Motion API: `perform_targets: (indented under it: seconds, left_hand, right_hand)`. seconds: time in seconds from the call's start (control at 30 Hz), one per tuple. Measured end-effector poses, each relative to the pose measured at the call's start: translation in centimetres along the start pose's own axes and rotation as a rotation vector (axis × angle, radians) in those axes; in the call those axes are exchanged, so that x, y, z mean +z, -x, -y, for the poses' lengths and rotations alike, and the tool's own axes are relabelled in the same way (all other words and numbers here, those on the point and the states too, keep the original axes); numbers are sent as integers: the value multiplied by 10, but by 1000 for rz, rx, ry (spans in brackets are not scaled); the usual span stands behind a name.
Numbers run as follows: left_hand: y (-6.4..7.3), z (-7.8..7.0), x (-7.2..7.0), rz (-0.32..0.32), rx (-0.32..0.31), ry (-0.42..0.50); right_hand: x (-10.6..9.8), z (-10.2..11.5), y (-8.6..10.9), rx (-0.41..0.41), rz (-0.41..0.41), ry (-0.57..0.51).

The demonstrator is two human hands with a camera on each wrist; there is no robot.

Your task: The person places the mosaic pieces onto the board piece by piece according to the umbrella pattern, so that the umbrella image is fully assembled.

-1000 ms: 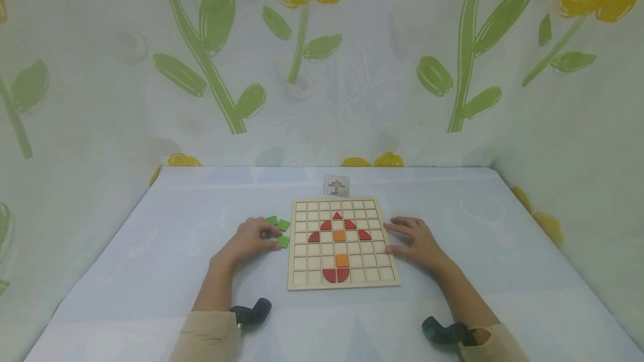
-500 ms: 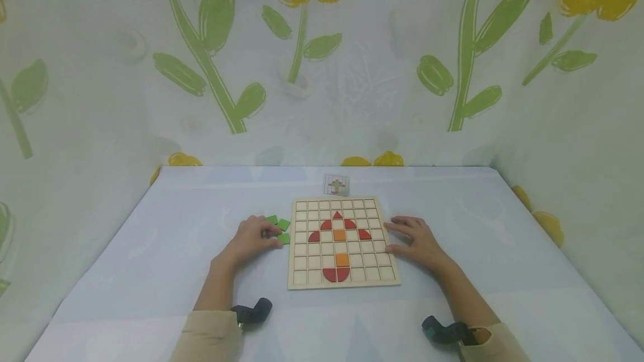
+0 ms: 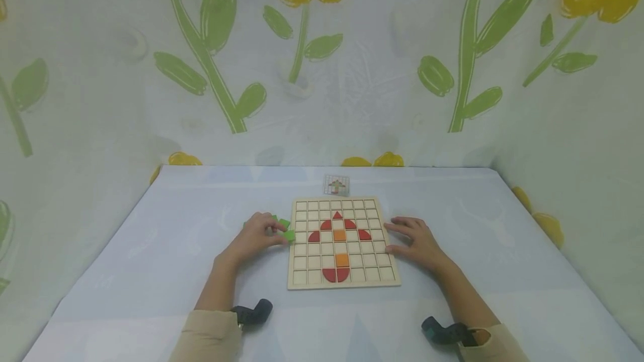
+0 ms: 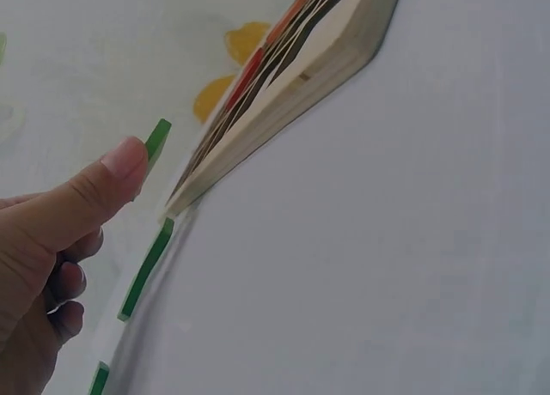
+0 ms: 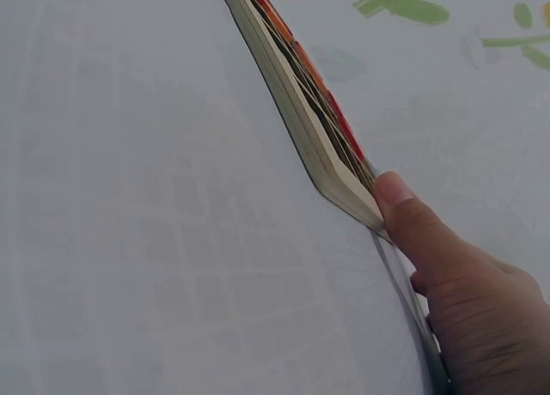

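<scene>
My left hand [image 3: 256, 234] pinches a green square tile [image 4: 158, 139] between thumb and fingers, raised above the table in the left wrist view. In the head view this tile overlaps the left edge of a wooden grid board [image 3: 369, 276]. Other green tiles [image 4: 146, 270] lie on the table beside the board, partly hidden by the hand. Red quarter-round pieces [image 3: 329, 276], a red triangle [image 3: 337, 215] and two orange squares [image 3: 340, 235] sit in the board's cells. Along the board's right edge rests my right hand [image 3: 415, 242], fingers extended and thumb at the rim.
Behind the board lies a small card [image 3: 336, 185] with a printed grid and coloured figure. The white table [image 3: 362, 323] meets a flower-patterned cloth backdrop [image 3: 377, 71] at its far edge. Black wrist devices [image 3: 253, 312] sit on both forearms.
The left hand has moved slightly right and up with a green tile in its pinch, now at the board's left edge. The right hand stays in place.
</scene>
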State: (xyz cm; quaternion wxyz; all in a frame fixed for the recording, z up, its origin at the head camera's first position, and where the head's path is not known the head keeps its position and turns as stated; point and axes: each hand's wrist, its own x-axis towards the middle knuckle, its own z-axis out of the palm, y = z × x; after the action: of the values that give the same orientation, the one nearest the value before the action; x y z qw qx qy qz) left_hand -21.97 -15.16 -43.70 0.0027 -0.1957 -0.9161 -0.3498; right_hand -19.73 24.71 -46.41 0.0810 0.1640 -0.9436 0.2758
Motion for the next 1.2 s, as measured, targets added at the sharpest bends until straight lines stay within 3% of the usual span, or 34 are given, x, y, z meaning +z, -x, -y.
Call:
perform_targets:
  seconds: [0.13, 0.27, 0.57, 0.97, 1.2]
  left_hand:
    - [-2, -7, 2, -7, 47, 13]
    - [-2, -12, 4, -6, 52, 11]
    - [-9, -19, 6, -66, 4, 27]
    - [-26, -29, 20, -69, 28, 42]
    - [-37, -33, 32, -55, -2, 33]
  right_hand:
    - [0, 0, 0, -2, -1, -2]
    - [1, 1, 0, 4, 2, -7]
    - [0, 1, -1, 1, 9, 10]
    - [-3, 2, -3, 9, 13, 9]
    - [1, -3, -2, 10, 11, 14]
